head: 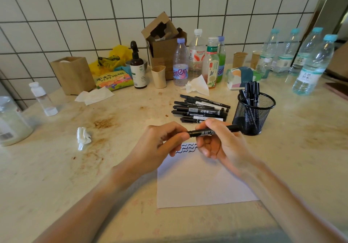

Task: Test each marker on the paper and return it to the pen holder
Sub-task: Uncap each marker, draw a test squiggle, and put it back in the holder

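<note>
Head view, looking down on a stained tabletop [291, 158] with a sheet of white paper [197, 182] lying square in front of the person; I'll take that paper as the marker for everything else. Above its far edge both hands meet on one black marker [212, 130], held level and clear of the sheet. The left hand [160, 144] has its fingers [180, 136] curled closed round the marker's left end, which looks like the cap. The right hand [222, 143] pinches the barrel from above, thumb beneath, closed firmly on it.

A few rows of dark wavy scribbles [187, 148] sit at the paper's far edge, partly hidden by the hands. Beyond the paper lies a loose pile of markers [201, 109], and off past its far right corner stands the black mesh pen holder [254, 114], with several markers upright in it.

From the grip I'd judge the cap is either coming off or going on; the pictures don't settle which, and no tip shows. If it is coming off, the next move calls for a straight pull apart, then the tip brought down on blank paper below the scribbles. If it is going on, it needs a firm push home, then a short reach right and away to drop it in the holder.
</note>
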